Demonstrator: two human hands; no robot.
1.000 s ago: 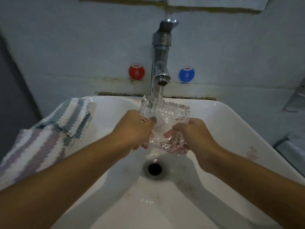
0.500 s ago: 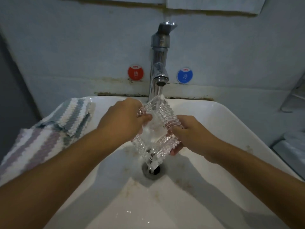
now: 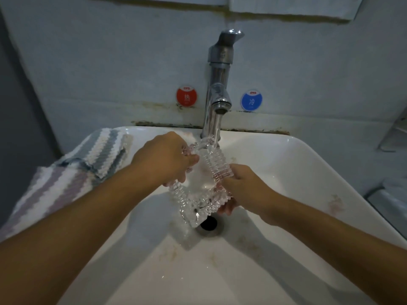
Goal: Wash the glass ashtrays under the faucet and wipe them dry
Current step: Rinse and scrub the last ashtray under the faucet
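Note:
A square ribbed glass ashtray [image 3: 199,190] is held tilted, one corner up under the chrome faucet [image 3: 217,93] and one corner down over the drain [image 3: 208,223]. Water runs from the spout onto its top corner. My left hand [image 3: 164,160] grips its upper left edge, thumb on the inner face. My right hand [image 3: 242,187] grips the right edge, fingers curled behind the glass. Both hands are above the white sink basin [image 3: 286,172].
A striped cloth [image 3: 72,175] in grey, white and mauve is draped over the sink's left rim. Red [image 3: 186,96] and blue [image 3: 251,101] round stickers sit on the wall either side of the faucet. A dim shelf or rack edge [image 3: 392,137] shows at the far right.
The ashtray went from lying flat under the stream to standing tilted on a corner. Since half a second ago both hands and the ashtray stay almost where they were.

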